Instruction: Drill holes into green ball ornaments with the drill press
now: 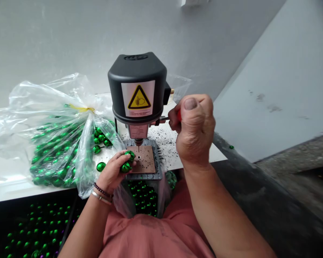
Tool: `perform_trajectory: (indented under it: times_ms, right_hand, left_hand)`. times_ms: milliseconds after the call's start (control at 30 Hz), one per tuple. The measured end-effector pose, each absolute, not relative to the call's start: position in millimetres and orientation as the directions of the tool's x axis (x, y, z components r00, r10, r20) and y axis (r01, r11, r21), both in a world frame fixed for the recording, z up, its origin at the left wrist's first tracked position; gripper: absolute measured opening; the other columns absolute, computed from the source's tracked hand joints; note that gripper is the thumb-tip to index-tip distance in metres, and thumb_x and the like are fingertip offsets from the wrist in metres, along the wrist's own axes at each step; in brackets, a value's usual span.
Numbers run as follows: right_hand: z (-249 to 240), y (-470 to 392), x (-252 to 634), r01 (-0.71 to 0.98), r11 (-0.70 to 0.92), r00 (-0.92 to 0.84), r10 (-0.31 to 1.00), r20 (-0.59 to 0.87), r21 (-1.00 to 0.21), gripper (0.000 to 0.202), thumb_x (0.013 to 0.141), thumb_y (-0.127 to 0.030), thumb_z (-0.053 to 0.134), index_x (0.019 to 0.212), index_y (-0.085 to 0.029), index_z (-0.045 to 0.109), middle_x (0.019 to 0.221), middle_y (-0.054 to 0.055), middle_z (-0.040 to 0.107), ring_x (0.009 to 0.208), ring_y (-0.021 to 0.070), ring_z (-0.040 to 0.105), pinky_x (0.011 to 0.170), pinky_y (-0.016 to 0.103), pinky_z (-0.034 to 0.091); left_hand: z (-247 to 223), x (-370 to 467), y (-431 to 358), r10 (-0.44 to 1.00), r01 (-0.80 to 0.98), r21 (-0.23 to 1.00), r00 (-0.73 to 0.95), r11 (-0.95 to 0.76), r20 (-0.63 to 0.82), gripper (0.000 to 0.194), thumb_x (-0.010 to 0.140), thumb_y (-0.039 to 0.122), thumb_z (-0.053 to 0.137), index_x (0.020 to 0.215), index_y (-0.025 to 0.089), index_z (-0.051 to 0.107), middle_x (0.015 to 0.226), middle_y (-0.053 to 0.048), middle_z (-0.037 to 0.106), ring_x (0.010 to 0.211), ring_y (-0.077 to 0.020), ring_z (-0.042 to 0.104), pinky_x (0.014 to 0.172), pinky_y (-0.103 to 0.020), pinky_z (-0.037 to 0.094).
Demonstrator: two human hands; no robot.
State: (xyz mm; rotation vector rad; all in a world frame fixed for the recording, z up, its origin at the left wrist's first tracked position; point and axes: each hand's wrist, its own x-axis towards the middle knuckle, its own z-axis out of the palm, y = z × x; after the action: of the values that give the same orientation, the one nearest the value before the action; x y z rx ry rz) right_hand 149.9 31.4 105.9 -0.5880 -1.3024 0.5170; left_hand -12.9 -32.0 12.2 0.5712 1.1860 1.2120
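Two shiny green balls (126, 167) sit in the fingers of my left hand (113, 171), just left of the drill bit. My right hand (195, 129) is closed in a fist around the red-tipped feed lever (179, 115) at the right side of a black bench drill press (137, 79). The thin bit points down over a brown board (146, 157) with a small hole, which lies on the grey machine base (157, 165). Dark shavings are scattered on the board. A loose green ball (100, 166) rests on the white table to the left of my left hand.
A clear plastic bag (59, 150) of green balls, tied with yellow string, covers the left of the table (5, 182). Below, a black tray (34, 229) holds many green balls. Another open bag (142, 200) of them hangs under the press.
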Motion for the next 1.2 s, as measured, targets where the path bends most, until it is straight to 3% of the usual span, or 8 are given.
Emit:
perform_trajectory:
  times_ms: [200,400,667,900,1200]
  right_hand:
    - [106.9,28.1,151.0,-0.058,0.733,0.194,0.674,0.712,-0.678,0.029,0.082,-0.048,0.047,0.074,-0.02,0.046,0.055,-0.006,0.041,0.047,0.0043,0.037,0.046,0.021,0.032]
    - [107.6,27.3,152.3,-0.066,0.748,0.183,0.66,0.729,-0.661,0.027,0.081,-0.046,0.048,0.074,-0.02,0.046,0.053,-0.006,0.042,0.046,0.0036,0.039,0.044,0.02,0.033]
    - [107.9,25.6,153.0,-0.07,0.731,0.165,0.68,0.715,-0.679,0.025,0.082,-0.046,0.047,0.074,-0.022,0.046,0.059,-0.006,0.043,0.048,0.0028,0.045,0.049,0.019,0.039]
    - [106.7,24.1,153.2,-0.085,0.735,0.172,0.676,0.716,-0.673,0.025,0.082,-0.045,0.048,0.074,-0.021,0.045,0.057,-0.006,0.042,0.05,0.0047,0.045,0.049,0.021,0.037]
    - [104.9,23.3,151.6,-0.028,0.728,0.17,0.678,0.715,-0.685,0.024,0.085,-0.044,0.042,0.076,-0.022,0.043,0.06,-0.006,0.04,0.05,0.0035,0.039,0.047,0.02,0.033]
  left_hand:
    - [1.0,-12.3,-20.1,0.921,-0.213,0.923,-0.154,0.322,-0.357,0.04,0.065,0.034,0.07,0.098,0.014,0.059,0.072,0.001,0.058,0.056,-0.0071,0.055,0.045,-0.015,0.037]
    - [5.8,-9.2,-16.7,0.904,-0.228,0.907,-0.169,0.353,-0.394,0.037,0.065,0.031,0.065,0.098,0.017,0.056,0.079,-0.001,0.062,0.067,-0.0131,0.062,0.051,-0.02,0.044]
    - [-3.0,-8.3,-5.3,0.941,0.225,0.93,-0.243,0.291,-0.236,0.037,0.066,0.036,0.064,0.097,0.016,0.061,0.073,-0.001,0.064,0.051,-0.0084,0.052,0.048,-0.02,0.041]
    - [-0.9,-2.1,-2.1,0.956,0.517,0.819,-0.267,0.25,-0.124,0.028,0.066,0.03,0.062,0.092,0.02,0.065,0.08,0.0,0.069,0.068,-0.0136,0.06,0.059,-0.022,0.045]
    - [-0.9,2.6,0.5,0.974,0.766,0.601,-0.201,0.225,-0.108,0.044,0.067,0.035,0.065,0.11,0.024,0.063,0.097,-0.002,0.069,0.085,-0.0188,0.062,0.075,-0.027,0.043]
